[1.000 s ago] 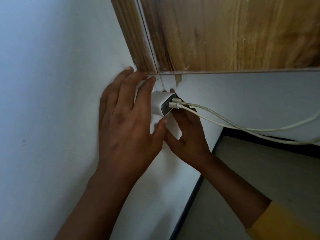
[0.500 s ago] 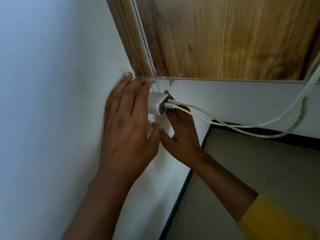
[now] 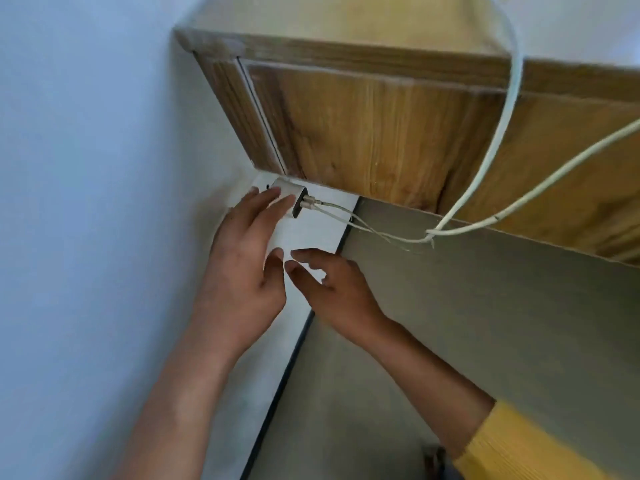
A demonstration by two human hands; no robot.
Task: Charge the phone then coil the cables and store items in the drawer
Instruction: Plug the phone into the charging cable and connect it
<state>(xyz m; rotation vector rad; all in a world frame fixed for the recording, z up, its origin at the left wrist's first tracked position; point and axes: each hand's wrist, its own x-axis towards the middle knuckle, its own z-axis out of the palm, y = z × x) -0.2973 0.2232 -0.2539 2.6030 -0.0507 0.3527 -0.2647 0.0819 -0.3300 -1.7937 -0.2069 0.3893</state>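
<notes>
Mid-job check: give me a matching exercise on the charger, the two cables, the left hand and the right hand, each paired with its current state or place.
Column one:
1. charger
2. cables
3. left hand
4. right hand

Column two:
A. fingers straight, resting against the charger's side
B. plugged into the charger's dark face, running up over the wooden cabinet
C. below the charger, fingers loose, holding nothing
D. on the white wall, just under the cabinet's corner

Pairs: 1-D, 2-B, 3-A, 4-C
</notes>
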